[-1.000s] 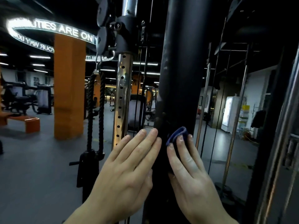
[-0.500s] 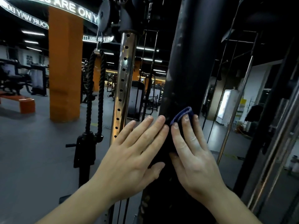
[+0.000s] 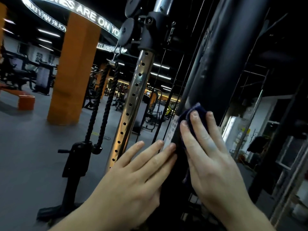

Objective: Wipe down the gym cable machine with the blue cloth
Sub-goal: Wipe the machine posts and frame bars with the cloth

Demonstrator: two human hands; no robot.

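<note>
Right hand [image 3: 210,157], fingers flat on the blue cloth [image 3: 195,112], has slid above the left hand [image 3: 138,177] — flat, empty. Wiping climbs the column [image 3: 225,55].

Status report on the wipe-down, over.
Right hand flat, pressing blue cloth against black column. Left hand open, fingertips at the column's edge. Rope attachment hangs well left, apart from the column.

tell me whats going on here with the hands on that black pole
A person is wiping the cable machine's thick black column. The right hand presses the blue cloth flat against it with straight fingers. The left hand lies flat beside it at the column's left edge, holding nothing. The chrome post with holes and the rope stand to the left, untouched.
</note>
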